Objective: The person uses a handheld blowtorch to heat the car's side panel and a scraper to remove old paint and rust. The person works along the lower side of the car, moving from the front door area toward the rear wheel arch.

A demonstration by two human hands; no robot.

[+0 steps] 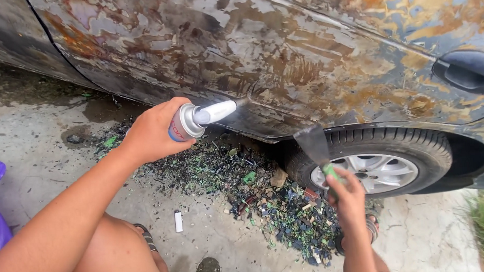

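Knee [100,259] and left forearm fill the near foreground. Left hand [153,131] has its fingers wrapped tight around a torch can [183,123], nozzle [216,112] aimed at the car panel [282,65], close to its rusted, peeling paint. Right hand [348,194] pinches the green handle of a scraper [313,143], blade upright just before the wheel [377,163]. Paint chips [258,203] litter the concrete below; a white lighter [178,220] lies beside them.
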